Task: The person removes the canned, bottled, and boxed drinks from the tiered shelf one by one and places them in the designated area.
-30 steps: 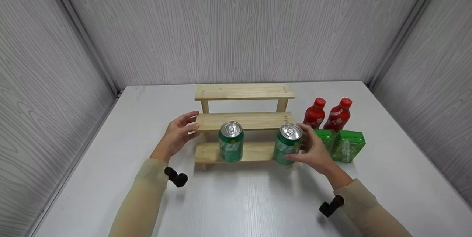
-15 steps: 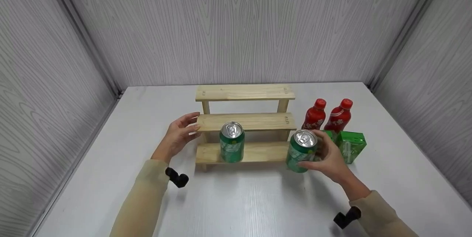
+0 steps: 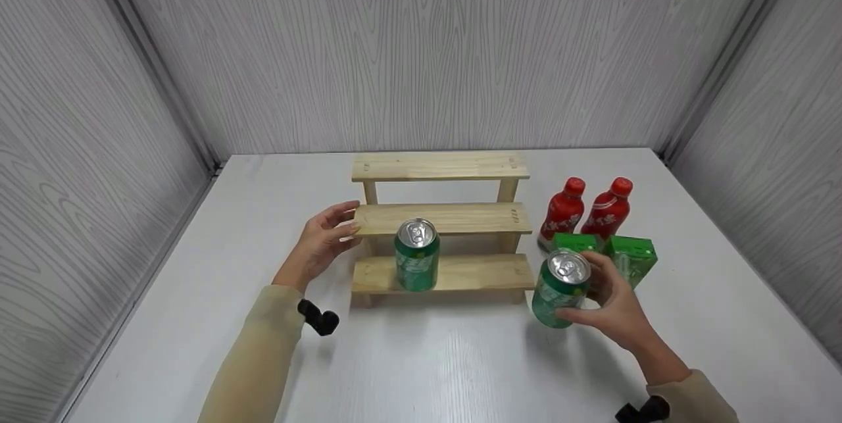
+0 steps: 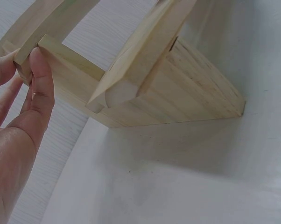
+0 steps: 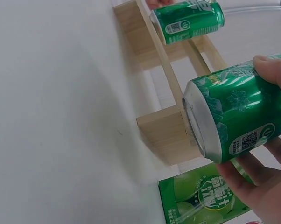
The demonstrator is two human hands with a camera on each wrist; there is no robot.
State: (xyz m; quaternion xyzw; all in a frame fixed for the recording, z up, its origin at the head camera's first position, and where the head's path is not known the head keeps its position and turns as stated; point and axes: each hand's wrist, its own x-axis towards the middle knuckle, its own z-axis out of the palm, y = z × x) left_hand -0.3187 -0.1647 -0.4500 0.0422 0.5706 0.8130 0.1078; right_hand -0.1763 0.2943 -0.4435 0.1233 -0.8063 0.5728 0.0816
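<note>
My right hand (image 3: pixel 615 308) grips a green soda can (image 3: pixel 560 290) upright, thumb in front and fingers behind, just off the right end of the lowest shelf. The right wrist view shows this can's (image 5: pixel 245 109) silver bottom above the white table. A second green can (image 3: pixel 417 256) stands on the lowest step of the three-step wooden shelf (image 3: pixel 473 219), left of its middle. My left hand (image 3: pixel 319 245) pinches the left end of the middle step; in the left wrist view its thumb and fingers (image 4: pixel 41 79) hold the board's corner.
Right of the shelf stand two red bottles (image 3: pixel 563 212) on the white table (image 3: pixel 421 370). Two green juice boxes (image 3: pixel 631 258) stand in front of them, one partly behind the held can. Grey wood-patterned walls (image 3: pixel 421 54) enclose the back and sides.
My right hand has carried the can off the right end of the lowest step, rightward and toward me. My left hand keeps its hold on the middle step.
</note>
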